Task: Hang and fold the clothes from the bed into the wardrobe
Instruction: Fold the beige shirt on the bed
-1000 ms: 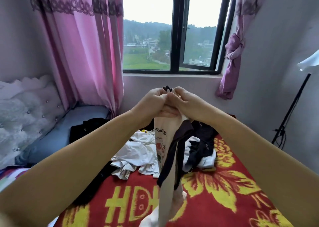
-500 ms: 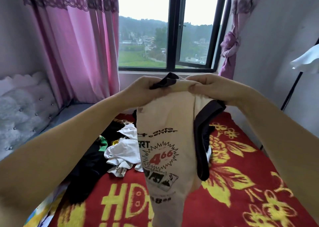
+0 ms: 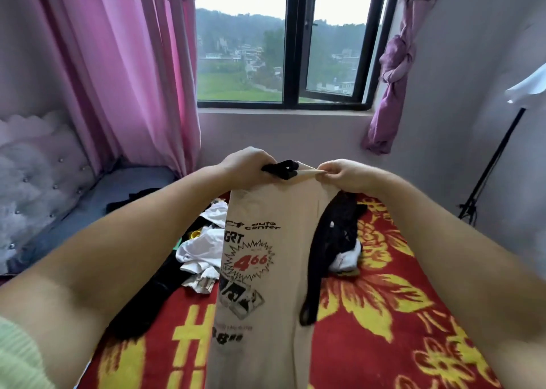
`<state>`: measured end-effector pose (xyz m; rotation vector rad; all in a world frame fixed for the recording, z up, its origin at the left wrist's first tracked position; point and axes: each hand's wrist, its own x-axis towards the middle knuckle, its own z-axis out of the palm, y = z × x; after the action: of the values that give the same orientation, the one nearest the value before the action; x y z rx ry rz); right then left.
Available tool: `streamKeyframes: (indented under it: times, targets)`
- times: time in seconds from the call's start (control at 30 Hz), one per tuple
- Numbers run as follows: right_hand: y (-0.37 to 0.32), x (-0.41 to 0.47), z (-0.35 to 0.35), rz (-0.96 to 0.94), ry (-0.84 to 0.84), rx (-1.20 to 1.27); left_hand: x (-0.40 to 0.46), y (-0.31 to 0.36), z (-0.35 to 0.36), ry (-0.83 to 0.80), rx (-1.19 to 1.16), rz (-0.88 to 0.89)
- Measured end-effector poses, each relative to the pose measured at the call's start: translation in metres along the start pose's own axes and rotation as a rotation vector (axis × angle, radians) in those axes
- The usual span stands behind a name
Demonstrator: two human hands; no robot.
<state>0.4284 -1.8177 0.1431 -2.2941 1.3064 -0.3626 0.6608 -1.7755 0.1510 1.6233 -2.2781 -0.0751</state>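
At the bed's (image 3: 384, 323) left edge a padded headboard (image 3: 32, 187) stands against the wall, with a pink curtain (image 3: 118, 72) beside it. Near the bed's middle lies a pile of clothes (image 3: 201, 252), black and white. The left hand (image 3: 245, 167) has its fingers curled tight round the top edge of a cream shirt (image 3: 266, 285) and its black trim (image 3: 280, 169). The shirt hangs upright above the bed, print facing the camera. The right hand (image 3: 345, 173) pinches the same top edge, fingers together. Behind it lies a dark garment (image 3: 342, 226) on the red blanket. A tied curtain (image 3: 393, 72) hangs by the window (image 3: 291, 49).
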Motion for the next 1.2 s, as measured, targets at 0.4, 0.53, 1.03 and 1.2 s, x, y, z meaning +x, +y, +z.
streamKeyframes:
  times: [0.4, 0.53, 1.03, 1.2]
  targets:
    - [-0.05, -0.013, -0.006, -0.255, 0.595, 0.096, -0.013, -0.019, -0.041, 0.638, 0.202, 0.35]
    - [-0.043, -0.056, 0.019, -0.236, 0.416, 0.167, -0.052, -0.016, -0.009, 0.532, 0.045, 0.43]
    - [0.09, -0.26, 0.321, 0.224, -0.327, 0.208, -0.312, 0.03, 0.3, -0.137, -0.077, 0.463]
    - [0.105, -0.326, 0.364, 0.213, -0.447, 0.26, -0.379, 0.06, 0.342, -0.312, -0.102, 0.382]
